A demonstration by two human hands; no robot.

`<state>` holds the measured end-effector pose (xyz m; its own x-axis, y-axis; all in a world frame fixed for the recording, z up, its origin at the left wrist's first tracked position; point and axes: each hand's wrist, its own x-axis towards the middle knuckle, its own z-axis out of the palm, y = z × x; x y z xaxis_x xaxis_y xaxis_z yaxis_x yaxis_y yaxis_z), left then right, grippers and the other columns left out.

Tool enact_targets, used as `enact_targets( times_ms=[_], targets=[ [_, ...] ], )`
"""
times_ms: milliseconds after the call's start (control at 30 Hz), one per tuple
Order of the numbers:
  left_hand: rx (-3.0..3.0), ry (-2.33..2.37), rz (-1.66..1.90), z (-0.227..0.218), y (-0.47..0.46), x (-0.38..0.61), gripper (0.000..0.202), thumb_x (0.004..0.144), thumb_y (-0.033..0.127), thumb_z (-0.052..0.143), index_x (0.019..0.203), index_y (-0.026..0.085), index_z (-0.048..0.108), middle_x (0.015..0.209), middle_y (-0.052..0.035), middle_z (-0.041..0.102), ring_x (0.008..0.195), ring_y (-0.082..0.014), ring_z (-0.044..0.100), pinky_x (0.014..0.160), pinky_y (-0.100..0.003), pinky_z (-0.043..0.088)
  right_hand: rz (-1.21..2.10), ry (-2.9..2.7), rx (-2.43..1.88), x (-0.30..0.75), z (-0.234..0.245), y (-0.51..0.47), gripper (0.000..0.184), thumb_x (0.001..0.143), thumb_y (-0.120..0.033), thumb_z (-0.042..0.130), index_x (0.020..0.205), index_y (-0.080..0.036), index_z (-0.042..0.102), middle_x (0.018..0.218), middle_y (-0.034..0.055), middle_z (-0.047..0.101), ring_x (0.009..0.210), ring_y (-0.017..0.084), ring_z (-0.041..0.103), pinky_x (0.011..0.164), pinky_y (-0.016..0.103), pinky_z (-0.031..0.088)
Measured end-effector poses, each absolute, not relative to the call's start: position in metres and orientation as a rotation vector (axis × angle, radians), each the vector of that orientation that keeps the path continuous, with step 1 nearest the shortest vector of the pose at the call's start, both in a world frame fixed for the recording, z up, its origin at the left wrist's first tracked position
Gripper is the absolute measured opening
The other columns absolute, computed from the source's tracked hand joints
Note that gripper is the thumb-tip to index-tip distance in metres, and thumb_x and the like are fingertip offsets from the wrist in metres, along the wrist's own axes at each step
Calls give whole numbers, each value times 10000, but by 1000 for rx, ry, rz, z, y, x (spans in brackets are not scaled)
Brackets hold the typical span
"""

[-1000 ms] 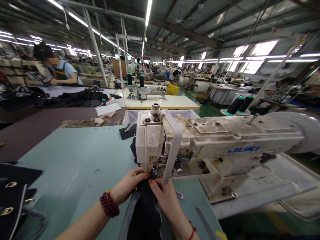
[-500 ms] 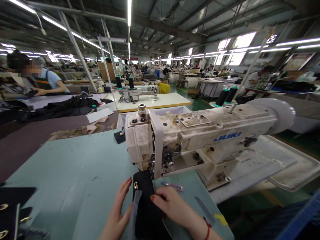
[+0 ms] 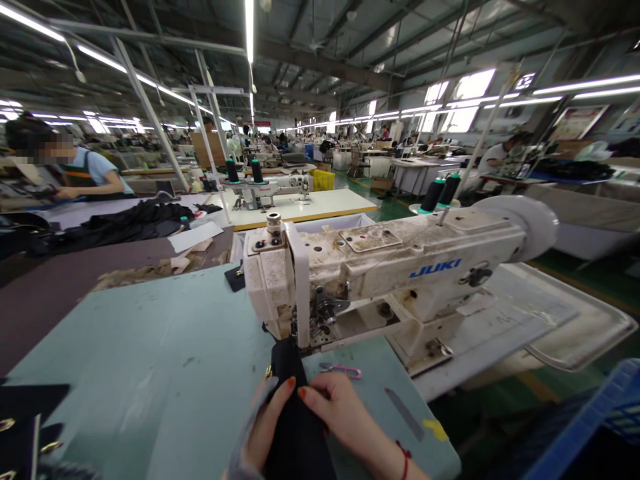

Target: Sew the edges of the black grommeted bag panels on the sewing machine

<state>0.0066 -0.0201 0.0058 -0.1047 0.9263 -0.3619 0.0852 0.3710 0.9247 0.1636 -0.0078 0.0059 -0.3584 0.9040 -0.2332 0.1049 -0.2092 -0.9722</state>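
A black fabric piece [image 3: 296,433] runs from the lower edge up to the needle area of a white JUKI sewing machine [image 3: 370,250], its far end beneath the machine head. My left hand [image 3: 265,423] grips its left edge, thumb on top and the other fingers hidden underneath. A greyish strip [image 3: 246,437] lies across that hand, beside a small gold metal fitting [image 3: 269,371] on the piece. On the right edge, my right hand [image 3: 343,413] pinches the fabric between thumb and curled fingers. Pink-handled thread snips [image 3: 341,370] lie just beyond the right hand.
A grey blade-like strip [image 3: 404,413] and a yellow scrap [image 3: 436,429] are on the table's right side. Black pieces with gold rings [image 3: 25,407] lie at lower left. A blue crate [image 3: 595,420] stands at right. A co-worker [image 3: 93,170] sits at far left.
My left hand has gone from lying open beside the fabric to gripping its left edge, which is now lifted and folded inward. The right hand keeps its hold. The view has shifted slightly.
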Motion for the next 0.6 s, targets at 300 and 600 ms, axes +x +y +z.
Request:
enact_targets(
  times_ms=[300, 600],
  targets=[
    [735, 1446, 1040, 1, -15, 13, 360, 737, 522, 666, 991, 271, 705, 1191, -59, 684, 1244, -355, 531, 1052, -450, 458, 1402, -1453, -1311, 156, 9, 1, 366, 779, -347, 531, 511, -140, 395, 481, -32, 326, 460, 30, 252, 420, 153, 148],
    [762, 1228, 867, 4, -11, 14, 854, 692, 828, 455, 1188, 164, 662, 987, -115, 758, 959, -330, 690, 784, -421, 572, 1917, -1135, -1133, 165, 5, -16, 545, 791, -678, 520, 674, -146, 502, 503, -32, 452, 368, 36, 354, 345, 138, 262]
  ],
)
